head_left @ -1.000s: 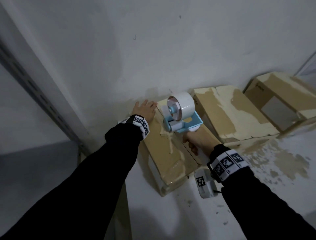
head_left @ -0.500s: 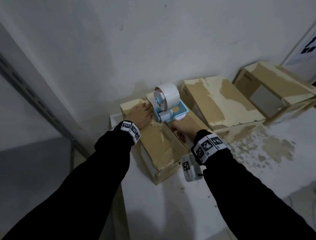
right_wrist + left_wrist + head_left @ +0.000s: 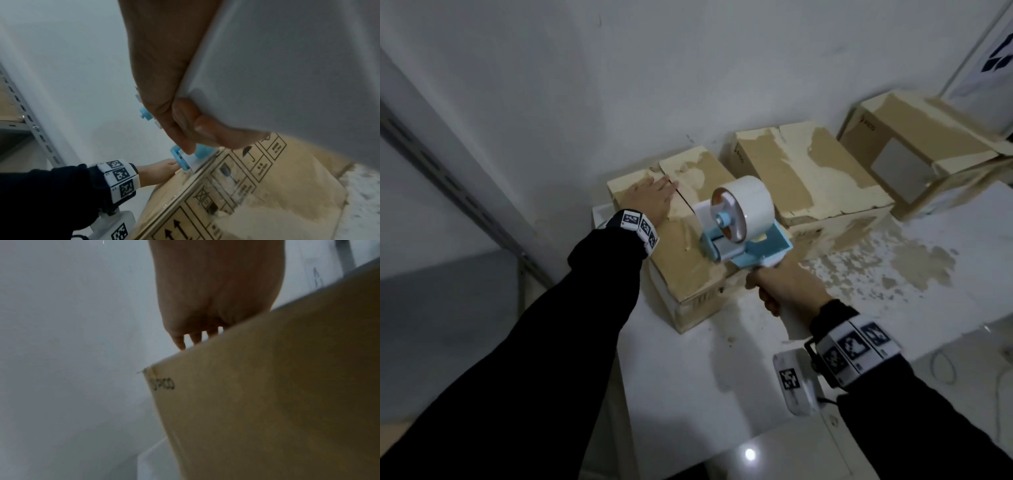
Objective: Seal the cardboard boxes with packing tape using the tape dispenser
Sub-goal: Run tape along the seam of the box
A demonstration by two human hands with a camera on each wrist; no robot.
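A worn cardboard box (image 3: 685, 270) lies on the white table (image 3: 709, 404) against the wall, its top flaps meeting at a centre seam. My left hand (image 3: 650, 200) lies flat with straight fingers on the far left part of the box top; in the left wrist view my left hand (image 3: 216, 288) reaches over the box's edge (image 3: 267, 402). My right hand (image 3: 784, 286) grips the handle of a blue tape dispenser (image 3: 743, 236) carrying a white tape roll (image 3: 750, 202), its front end down on the box near the seam. In the right wrist view my right hand (image 3: 174, 91) wraps the white handle (image 3: 287, 73).
Two more worn cardboard boxes stand along the wall to the right, one (image 3: 811, 171) beside the first and another (image 3: 914, 144) further right. A metal shelf upright (image 3: 448, 178) runs along the left. The tabletop on the right is stained (image 3: 914, 267).
The dispenser has been drawn back along the box top toward me, from the far end to about the middle. My left hand stays flat on the far left of the box.
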